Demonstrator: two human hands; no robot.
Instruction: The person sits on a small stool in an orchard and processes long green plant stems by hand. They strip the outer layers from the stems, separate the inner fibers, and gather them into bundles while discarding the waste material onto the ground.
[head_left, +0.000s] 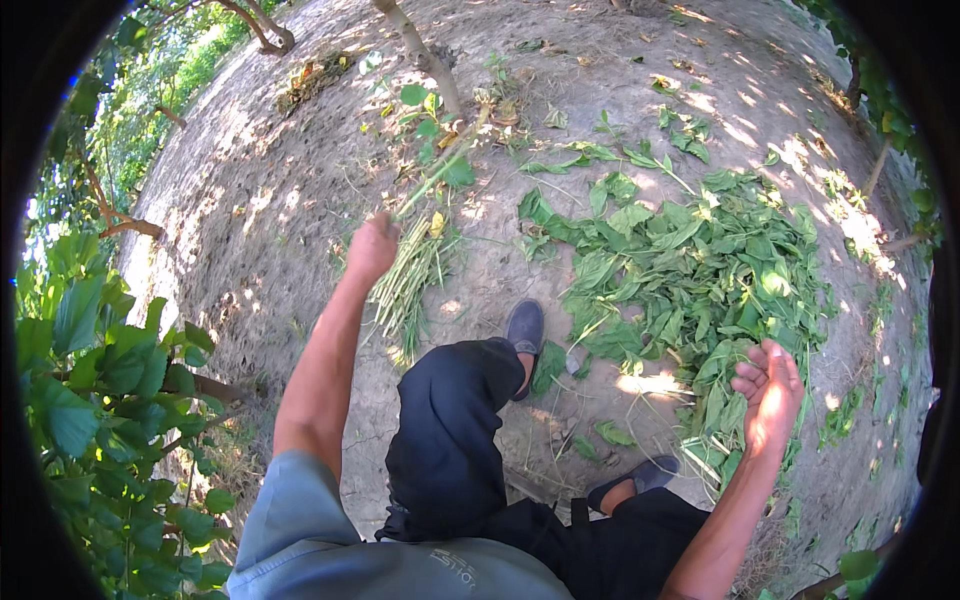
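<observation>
My left hand (373, 249) is closed around the lower end of a long, stripped green stalk (442, 172), which slants up and to the right. Under and beside that hand lies a bundle of cut pale-green stalks (409, 277) on the ground. My right hand (770, 386) hovers at the near right edge of a heap of green leaves (697, 262). Its fingers are loosely curled, and nothing shows between them. Whether its fingertips touch the leaves is hard to tell.
A thin tree trunk (427, 60) rises beyond the stalks. Leafy branches (105, 375) crowd the left side. My feet, in dark slip-on shoes (525, 326), stand between stalks and leaf heap. Loose leaves (615, 433) and dry litter dot the bare soil (247, 225).
</observation>
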